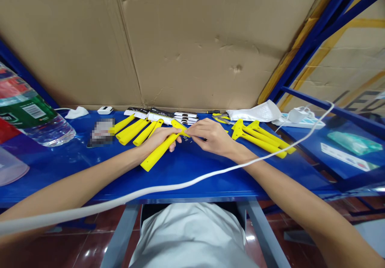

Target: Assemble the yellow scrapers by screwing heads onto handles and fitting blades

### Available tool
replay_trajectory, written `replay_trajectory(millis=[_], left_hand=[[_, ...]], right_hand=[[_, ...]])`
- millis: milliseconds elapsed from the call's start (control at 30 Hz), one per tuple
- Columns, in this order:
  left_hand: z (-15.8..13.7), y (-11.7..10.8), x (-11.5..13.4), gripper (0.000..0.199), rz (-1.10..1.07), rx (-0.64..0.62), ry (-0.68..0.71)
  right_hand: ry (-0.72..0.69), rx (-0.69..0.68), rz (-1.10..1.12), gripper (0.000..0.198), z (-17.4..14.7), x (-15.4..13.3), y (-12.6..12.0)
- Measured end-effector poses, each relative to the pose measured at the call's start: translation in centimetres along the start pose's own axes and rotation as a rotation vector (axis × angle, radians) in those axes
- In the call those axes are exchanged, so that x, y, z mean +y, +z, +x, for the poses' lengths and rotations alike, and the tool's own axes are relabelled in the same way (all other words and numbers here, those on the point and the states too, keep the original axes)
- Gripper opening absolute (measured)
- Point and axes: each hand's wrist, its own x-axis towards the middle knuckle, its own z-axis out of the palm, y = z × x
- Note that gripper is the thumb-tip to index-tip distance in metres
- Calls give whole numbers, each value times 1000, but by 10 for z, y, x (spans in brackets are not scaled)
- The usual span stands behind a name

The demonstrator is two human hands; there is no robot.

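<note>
A yellow plastic scraper handle [159, 152] lies slanted in my left hand [167, 137], its wide head pointing up and away from me. My left fingers are closed around it just below the head. At that head, my right hand [209, 135] is pinched together; whatever is between its fingertips is too small or hidden to make out. Small dark screws [187, 139] lie on the blue table [192, 172] by my fingertips. More yellow handles [132, 131] rest to the left, and others [258, 138] are grouped right of my right hand.
Behind the handles are printed packets [162, 115], stacked cards [185, 117], pliers [221, 118] and a white pouch [255, 111]. A large bottle [39, 107] and a phone-like object [101, 133] stand left. A white cable [168, 188] crosses in front of both forearms. Cardboard [192, 43] walls the back.
</note>
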Motion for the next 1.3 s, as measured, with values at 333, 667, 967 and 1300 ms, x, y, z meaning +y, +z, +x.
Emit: replay_trajectory(millis=[333, 667, 967, 1300], left_hand=[[-8, 6, -1, 34, -97, 25, 104], [-14, 8, 2, 33, -159, 114, 209], [-17, 10, 4, 36, -177, 115, 233], [-16, 6, 6, 36, -146, 125, 246]], right_hand=[[158, -37, 96, 23, 4, -7, -3], [435, -35, 100, 11, -4, 11, 3], [427, -347, 60, 19, -11, 2, 20], [477, -311, 148, 12, -12, 11, 23]])
